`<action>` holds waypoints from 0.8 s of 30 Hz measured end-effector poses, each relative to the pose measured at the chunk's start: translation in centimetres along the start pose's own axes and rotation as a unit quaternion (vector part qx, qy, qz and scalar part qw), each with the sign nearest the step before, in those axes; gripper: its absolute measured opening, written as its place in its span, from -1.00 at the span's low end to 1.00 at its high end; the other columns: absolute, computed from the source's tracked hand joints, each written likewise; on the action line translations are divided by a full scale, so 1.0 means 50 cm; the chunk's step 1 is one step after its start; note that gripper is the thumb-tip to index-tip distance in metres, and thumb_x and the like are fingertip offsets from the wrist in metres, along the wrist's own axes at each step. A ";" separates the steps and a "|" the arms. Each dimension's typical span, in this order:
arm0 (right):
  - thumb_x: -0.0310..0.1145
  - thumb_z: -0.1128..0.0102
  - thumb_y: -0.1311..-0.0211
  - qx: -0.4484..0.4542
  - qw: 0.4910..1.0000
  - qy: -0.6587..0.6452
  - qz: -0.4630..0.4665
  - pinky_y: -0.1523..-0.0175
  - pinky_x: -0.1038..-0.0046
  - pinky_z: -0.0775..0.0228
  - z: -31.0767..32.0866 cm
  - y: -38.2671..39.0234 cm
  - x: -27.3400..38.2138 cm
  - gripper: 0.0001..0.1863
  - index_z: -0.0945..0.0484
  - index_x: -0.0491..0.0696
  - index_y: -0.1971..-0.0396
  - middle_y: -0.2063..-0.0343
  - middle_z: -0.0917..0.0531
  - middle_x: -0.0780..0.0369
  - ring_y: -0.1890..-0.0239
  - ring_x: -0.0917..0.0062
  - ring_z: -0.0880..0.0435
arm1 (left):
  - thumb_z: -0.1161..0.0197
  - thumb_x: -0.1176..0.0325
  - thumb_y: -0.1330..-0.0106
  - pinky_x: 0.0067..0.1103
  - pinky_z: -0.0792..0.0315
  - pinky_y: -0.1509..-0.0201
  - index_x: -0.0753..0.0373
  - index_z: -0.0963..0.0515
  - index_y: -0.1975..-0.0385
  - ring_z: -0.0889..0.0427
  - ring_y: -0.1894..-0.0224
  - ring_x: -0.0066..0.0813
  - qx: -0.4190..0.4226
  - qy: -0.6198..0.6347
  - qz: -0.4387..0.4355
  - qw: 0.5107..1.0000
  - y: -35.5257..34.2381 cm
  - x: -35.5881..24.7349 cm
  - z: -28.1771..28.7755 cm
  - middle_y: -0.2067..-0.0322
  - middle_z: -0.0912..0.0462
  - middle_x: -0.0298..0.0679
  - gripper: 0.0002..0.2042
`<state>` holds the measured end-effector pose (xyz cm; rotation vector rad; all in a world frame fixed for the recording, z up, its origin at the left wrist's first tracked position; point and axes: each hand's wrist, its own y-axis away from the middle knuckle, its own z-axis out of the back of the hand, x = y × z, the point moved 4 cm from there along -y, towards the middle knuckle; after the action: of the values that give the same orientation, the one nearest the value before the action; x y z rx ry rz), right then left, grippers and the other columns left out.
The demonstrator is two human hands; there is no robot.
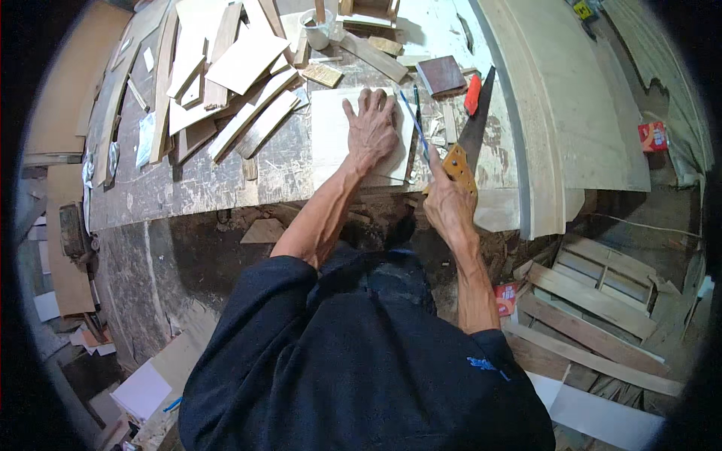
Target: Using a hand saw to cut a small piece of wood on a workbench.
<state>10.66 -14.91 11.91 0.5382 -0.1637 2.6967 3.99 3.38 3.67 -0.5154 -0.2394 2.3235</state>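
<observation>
My left hand (371, 134) presses down on a pale, flat wooden board (331, 143) near the bench's front edge, its fingers spread. To the right of the board, my right hand (450, 207) is closed at the yellow handle of a handsaw (459, 169); its index finger is stretched forward. The saw's dark blade points away to the upper right, beside a bright orange piece (472, 94). A thin blue strip (412, 116) runs from near the index finger along the board's right side. What the curled fingers wrap around is partly hidden.
Wood offcuts (248, 64) pile up at the bench's left and back. A white cup (317, 31) and a dark brown block (441, 75) stand beyond the board. Large pale panels (587, 113) border the right side. Slats and a wooden frame (602, 274) lie low at right.
</observation>
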 end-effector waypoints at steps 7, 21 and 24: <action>-0.46 -0.03 -0.12 0.049 0.998 -0.005 -0.043 0.42 0.11 -0.39 -0.019 0.002 0.005 -0.19 -0.02 0.01 -0.44 0.71 -0.52 -0.06 0.57 0.03 -0.60 | -0.18 0.27 -0.09 0.24 0.03 -0.29 0.07 -0.38 -0.11 -0.15 -0.33 -0.06 -0.006 0.010 -0.013 1.000 0.005 -0.002 0.009 -0.17 -0.33 -0.20 -0.50; -0.50 0.00 -0.07 0.064 0.993 -0.009 -0.101 0.34 0.07 -0.45 -0.039 0.001 0.032 -0.14 0.04 0.06 -0.45 0.47 -0.64 -0.13 0.48 -0.07 -0.62 | -0.19 0.24 -0.05 0.23 0.06 -0.29 0.09 -0.37 -0.12 -0.15 -0.33 -0.08 0.001 0.019 -0.009 1.000 0.006 0.000 0.010 -0.17 -0.33 -0.19 -0.46; -0.54 -0.01 -0.06 0.096 0.986 -0.021 -0.137 0.34 0.08 -0.45 -0.039 -0.011 0.037 -0.11 0.08 0.06 -0.46 0.50 -0.62 -0.13 0.49 -0.06 -0.61 | -0.18 0.23 -0.08 0.23 0.06 -0.29 0.09 -0.38 -0.12 -0.15 -0.33 -0.08 0.005 0.013 0.003 1.000 0.001 -0.001 0.005 -0.17 -0.33 -0.20 -0.48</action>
<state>8.64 -13.41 10.86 0.6244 0.1516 2.4472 3.87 3.30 3.91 -0.5418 -0.2128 2.3211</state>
